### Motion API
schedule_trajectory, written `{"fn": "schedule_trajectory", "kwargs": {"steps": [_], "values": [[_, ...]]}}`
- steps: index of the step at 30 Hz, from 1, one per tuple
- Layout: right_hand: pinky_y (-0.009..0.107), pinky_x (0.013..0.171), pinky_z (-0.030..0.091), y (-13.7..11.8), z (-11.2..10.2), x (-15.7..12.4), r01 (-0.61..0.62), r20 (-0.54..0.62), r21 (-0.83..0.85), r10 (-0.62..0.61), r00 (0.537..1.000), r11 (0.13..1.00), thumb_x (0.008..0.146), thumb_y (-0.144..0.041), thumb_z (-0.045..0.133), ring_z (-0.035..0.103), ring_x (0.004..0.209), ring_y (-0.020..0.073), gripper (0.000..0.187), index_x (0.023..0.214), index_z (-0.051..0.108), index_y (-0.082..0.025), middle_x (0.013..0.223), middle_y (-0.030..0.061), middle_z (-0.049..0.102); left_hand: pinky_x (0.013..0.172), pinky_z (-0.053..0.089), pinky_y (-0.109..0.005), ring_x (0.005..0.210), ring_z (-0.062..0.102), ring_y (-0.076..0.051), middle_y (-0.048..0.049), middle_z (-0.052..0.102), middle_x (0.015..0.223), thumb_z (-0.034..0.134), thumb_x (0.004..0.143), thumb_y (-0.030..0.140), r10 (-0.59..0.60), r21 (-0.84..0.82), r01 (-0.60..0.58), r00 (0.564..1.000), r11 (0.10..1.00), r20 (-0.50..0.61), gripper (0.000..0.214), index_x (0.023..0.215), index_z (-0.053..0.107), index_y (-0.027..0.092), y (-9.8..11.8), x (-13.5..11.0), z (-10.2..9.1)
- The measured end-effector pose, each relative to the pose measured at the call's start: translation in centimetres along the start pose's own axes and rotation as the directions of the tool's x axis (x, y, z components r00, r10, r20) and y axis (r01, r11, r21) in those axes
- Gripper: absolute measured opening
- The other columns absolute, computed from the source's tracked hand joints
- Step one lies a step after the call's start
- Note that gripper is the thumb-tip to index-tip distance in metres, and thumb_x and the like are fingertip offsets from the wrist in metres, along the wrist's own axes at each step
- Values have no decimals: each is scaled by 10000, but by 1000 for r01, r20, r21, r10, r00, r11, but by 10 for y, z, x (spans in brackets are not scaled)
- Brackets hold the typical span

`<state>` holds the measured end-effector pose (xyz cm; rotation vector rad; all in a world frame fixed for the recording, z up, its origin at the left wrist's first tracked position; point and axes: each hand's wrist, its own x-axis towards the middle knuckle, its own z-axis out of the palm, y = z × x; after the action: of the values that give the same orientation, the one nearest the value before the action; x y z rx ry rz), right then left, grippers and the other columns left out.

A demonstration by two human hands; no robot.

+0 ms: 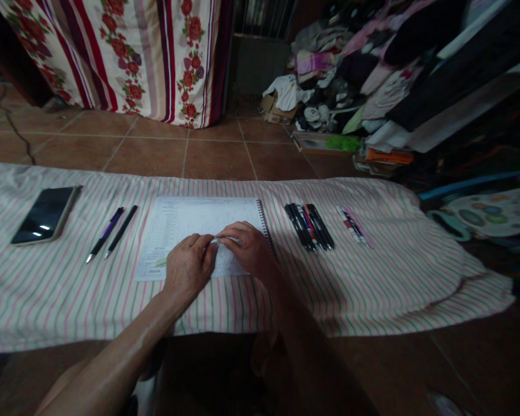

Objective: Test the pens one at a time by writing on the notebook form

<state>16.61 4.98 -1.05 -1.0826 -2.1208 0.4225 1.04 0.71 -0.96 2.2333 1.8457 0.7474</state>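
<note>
My left hand and my right hand meet above an open spiral notebook. Between their fingertips is a slim, pale, pen-like object, mostly covered by the fingers. Both hands are closed on it, the left at one end and the right at the other. The notebook's page has printed lines and faint writing, and its wire binding runs along the right edge. A pale green mark shows on the page beside my left hand.
On the striped cloth, a phone lies far left, near a purple-black pen and a black pen. Right of the notebook are a row of several pens and some pink-and-white pens. Clothes are heaped behind.
</note>
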Motion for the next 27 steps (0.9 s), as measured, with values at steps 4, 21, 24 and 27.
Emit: {"fn": "schedule_trajectory", "kwargs": {"steps": [4,21,24,27], "values": [[295,767,458,2,-5,0,-14,-15,-10,14,1000,1000,797,-141,628,610,795,166,67,798,683,-180,810,31,697,664,427,-282,760,588,-175,-49,643,836,445,893,299,-9,-6,9,1000,1000,5,268,1029,630,161,-1,1,0],[302,779,462,13,-17,-6,-77,-2,2,77,997,997,828,-164,585,610,825,165,90,813,669,-196,835,31,687,626,412,-277,760,588,-177,-37,656,831,440,893,300,30,41,-29,1000,999,-6,263,980,663,192,-2,0,-4],[318,808,467,13,-16,-6,-75,-6,-8,75,997,997,815,-171,602,610,859,174,91,863,673,-203,873,34,688,611,400,-273,746,585,-173,-35,658,820,434,894,303,28,61,-27,999,998,-16,266,971,665,193,-1,0,-5],[349,861,465,13,-14,-6,-39,-45,-18,38,998,999,794,-180,628,598,928,191,174,961,669,-213,950,50,679,604,392,-277,740,584,-175,-36,656,809,431,894,305,30,76,-28,999,997,-22,268,965,665,195,0,0,-5]]}}
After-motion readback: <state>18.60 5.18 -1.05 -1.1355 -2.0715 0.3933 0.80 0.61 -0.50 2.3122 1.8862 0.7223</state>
